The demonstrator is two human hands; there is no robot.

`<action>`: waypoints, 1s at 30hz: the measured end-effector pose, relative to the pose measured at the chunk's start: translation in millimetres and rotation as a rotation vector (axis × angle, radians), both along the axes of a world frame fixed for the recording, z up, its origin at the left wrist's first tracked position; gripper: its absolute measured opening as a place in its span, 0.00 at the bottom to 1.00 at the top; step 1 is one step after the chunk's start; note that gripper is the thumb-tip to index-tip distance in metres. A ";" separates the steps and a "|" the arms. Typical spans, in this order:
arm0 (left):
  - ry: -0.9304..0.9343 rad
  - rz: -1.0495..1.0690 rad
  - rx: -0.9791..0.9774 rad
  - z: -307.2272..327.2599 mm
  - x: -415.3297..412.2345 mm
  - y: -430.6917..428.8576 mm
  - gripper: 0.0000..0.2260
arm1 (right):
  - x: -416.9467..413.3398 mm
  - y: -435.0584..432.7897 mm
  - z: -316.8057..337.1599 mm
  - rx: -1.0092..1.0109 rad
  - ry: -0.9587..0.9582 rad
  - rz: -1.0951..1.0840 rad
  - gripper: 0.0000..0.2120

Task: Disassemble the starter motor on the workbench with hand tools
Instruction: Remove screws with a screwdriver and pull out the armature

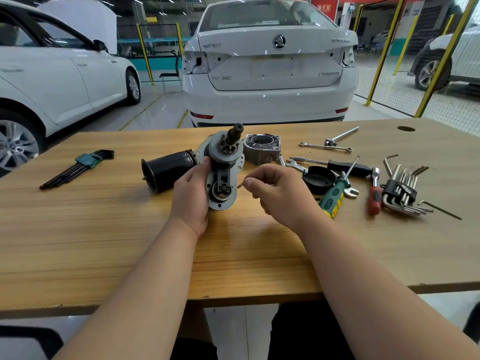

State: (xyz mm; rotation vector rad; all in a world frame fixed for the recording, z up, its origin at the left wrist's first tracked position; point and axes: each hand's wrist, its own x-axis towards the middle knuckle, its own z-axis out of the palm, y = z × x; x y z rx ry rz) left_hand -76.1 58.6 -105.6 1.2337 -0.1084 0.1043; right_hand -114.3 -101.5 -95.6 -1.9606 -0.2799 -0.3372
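Observation:
My left hand (191,193) grips a grey starter assembly (223,175) from its left side, held above the wooden workbench (104,229). A toothed pinion and dark shaft (233,135) stick up from its top, and a black lever with a round bearing shows in its lower face. Just right of it, my right hand (279,194) pinches a small brownish pin (240,185) between thumb and forefinger. The black cylindrical motor body (166,170) lies on its side at the left. Behind the assembly sits a grey aluminium housing (262,149).
A green-clipped hex key set (78,167) lies at the left. On the right lie a black cap (319,179), a green-yellow screwdriver (335,194), a black-handled screwdriver (337,165), spanners (324,146), a red-handled ratchet (374,193) and loose hex keys (402,190). White cars stand beyond the bench.

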 end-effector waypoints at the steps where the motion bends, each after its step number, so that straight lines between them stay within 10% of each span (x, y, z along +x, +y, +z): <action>1: 0.000 0.007 0.004 0.4 0.0 -0.9 0.14 | -0.7 2.3 -0.4 -0.015 -0.044 -0.023 0.08; 30: 0.023 0.003 -0.010 -0.4 0.7 -0.4 0.13 | -6.5 15.3 -6.6 -0.250 -0.448 -0.185 0.02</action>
